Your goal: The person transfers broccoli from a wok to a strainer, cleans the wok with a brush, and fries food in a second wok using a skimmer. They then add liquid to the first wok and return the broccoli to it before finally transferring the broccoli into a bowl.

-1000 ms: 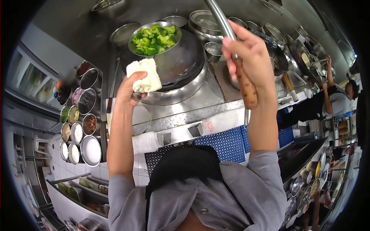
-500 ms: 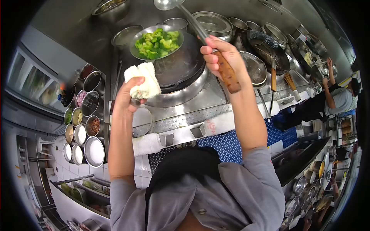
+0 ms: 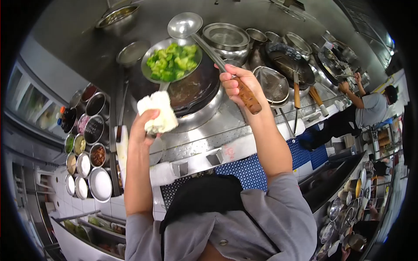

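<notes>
My left hand [image 3: 143, 124] is closed around a folded white cloth [image 3: 159, 111], which wraps the handle of a round metal strainer [image 3: 146, 71]. In the strainer lies a heap of green broccoli [image 3: 172, 61], held above the left side of a dark wok [image 3: 191, 89]. My right hand [image 3: 241, 82] grips the brown wooden handle of a metal ladle [image 3: 185, 25]. The ladle's bowl points away from me, just beyond the strainer's far rim and overlapping it in this view.
At left stand several metal containers of ingredients, among them a white-filled one [image 3: 100, 184]. To the right are a wire strainer [image 3: 271, 87] and a second wok [image 3: 291, 65]. Farther right, a co-worker [image 3: 370, 108] stands at the stove. White towels [image 3: 161, 174] line the stove's front edge.
The strainer of broccoli and the ladle appear slightly farther left. More of the ladle's bowl shows, and the cloth-wrapped grip sits a little lower. Both hands keep their holds.
</notes>
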Motion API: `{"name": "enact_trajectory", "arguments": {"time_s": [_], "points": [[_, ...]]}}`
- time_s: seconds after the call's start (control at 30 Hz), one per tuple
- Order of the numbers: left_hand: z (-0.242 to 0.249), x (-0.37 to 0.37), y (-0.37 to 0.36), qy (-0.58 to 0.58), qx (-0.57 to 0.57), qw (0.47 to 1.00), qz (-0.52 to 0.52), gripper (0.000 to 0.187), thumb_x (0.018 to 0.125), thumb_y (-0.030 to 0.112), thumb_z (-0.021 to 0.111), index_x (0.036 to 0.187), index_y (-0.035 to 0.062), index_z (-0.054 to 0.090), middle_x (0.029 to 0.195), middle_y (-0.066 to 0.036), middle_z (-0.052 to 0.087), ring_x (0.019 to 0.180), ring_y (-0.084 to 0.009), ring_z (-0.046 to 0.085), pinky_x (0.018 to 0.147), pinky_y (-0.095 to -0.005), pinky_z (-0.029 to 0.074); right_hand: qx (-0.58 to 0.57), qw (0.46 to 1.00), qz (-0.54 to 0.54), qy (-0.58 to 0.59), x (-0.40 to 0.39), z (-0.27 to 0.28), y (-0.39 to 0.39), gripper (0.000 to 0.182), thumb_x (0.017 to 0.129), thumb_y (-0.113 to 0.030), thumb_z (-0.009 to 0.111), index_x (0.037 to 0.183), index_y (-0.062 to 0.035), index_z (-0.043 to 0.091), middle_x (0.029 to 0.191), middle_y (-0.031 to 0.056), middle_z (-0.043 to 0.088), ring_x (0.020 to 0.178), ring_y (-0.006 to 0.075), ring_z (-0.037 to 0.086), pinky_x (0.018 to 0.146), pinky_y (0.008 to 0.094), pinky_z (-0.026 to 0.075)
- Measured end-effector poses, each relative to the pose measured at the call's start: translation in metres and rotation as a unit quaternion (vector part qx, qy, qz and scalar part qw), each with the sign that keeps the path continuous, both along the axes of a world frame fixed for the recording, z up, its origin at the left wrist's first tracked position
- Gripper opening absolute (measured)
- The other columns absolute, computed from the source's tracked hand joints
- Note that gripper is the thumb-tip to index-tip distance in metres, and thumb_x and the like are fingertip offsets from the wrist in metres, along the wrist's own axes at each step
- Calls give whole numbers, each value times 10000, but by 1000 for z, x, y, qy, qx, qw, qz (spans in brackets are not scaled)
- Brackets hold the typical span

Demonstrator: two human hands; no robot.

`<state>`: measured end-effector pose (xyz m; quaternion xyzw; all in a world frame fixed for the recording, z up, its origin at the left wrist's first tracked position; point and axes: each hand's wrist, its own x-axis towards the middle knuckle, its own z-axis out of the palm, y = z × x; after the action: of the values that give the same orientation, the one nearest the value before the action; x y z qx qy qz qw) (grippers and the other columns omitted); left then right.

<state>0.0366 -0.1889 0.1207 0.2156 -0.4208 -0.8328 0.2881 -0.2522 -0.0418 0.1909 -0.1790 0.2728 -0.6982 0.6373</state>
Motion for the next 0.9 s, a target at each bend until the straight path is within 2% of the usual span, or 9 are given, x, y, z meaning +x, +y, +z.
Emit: {"name": "enact_trajectory", "arguments": {"time_s": [0.17, 0.27, 0.4, 0.53, 0.63, 0.7, 0.73, 0.8, 0.9], "points": [[-25, 7, 0, -25, 41, 999, 19, 456, 783, 247, 681, 1116, -41, 563, 847, -137, 671, 558, -202, 655, 329, -252, 470, 123, 958, -151, 213, -49, 17, -22, 133, 905, -107, 619, 991, -60, 529, 696, 35, 584, 487, 84, 515, 394, 225, 420], [-23, 12, 7, -47, 40, 998, 32, 559, 745, 243, 725, 1196, -25, 530, 857, -118, 663, 573, -188, 648, 356, -272, 479, 203, 870, -187, 408, -100, -1, -56, 113, 900, -110, 628, 949, -24, 574, 670, 21, 579, 456, 85, 513, 378, 245, 436], [-15, 18, 20, -50, 57, 993, 88, 633, 701, 207, 741, 1239, -28, 506, 909, -133, 659, 609, -205, 667, 389, -288, 514, 266, 745, -255, 555, -181, -57, -100, 82, 827, -28, 629, 786, 37, 601, 601, 90, 593, 455, 187, 588, 393, 339, 465], [-1, 20, 26, -63, 32, 992, 102, 743, 644, 180, 761, 1291, -50, 478, 1058, -160, 640, 902, -291, 677, 748, -398, 589, 313, 601, -321, 662, -263, -120, -140, 112, 798, -52, 611, 750, 47, 630, 607, 119, 621, 476, 230, 621, 411, 362, 480], [2, 16, 25, -55, 13, 994, 91, 763, 632, 184, 769, 1295, -50, 474, 1076, -166, 634, 929, -293, 671, 792, -410, 579, 363, 674, -199, 612, -256, -88, -141, 114, 827, -89, 604, 754, -3, 619, 603, 77, 606, 496, 195, 615, 409, 314, 478], [3, 13, 25, -66, 14, 994, 91, 766, 632, 182, 771, 1297, -51, 472, 1087, -169, 631, 944, -298, 668, 820, -420, 571, 237, 909, -162, 301, -281, -94, -139, 104, 828, -106, 597, 764, -23, 598, 681, 90, 617, 541, 200, 603, 488, 320, 515], [4, 12, 25, -73, 16, 993, 92, 768, 632, 182, 772, 1298, -52, 471, 1093, -171, 630, 952, -301, 666, 835, -425, 567, 161, 971, -133, 120, -265, -79, -132, 101, 828, -114, 593, 770, -33, 587, 720, 97, 623, 563, 202, 597, 527, 324, 534], [-11, 9, 19, -51, 39, 994, 92, 737, 657, 167, 765, 1296, -59, 475, 1090, -168, 634, 951, -305, 667, 856, -424, 560, 59, 977, -195, -65, -232, -60, -116, 162, 898, -72, 548, 771, -49, 450, 633, 26, 510, 511, 115, 526, 432, 173, 457], [-25, -3, 11, -69, 43, 993, 89, 665, 683, 152, 748, 1269, -51, 507, 1061, -152, 650, 922, -275, 674, 811, -409, 569, 48, 977, -154, -143, -219, -58, -112, 164, 926, -74, 516, 783, -36, 447, 643, 36, 511, 522, 118, 541, 430, 192, 474]]}}
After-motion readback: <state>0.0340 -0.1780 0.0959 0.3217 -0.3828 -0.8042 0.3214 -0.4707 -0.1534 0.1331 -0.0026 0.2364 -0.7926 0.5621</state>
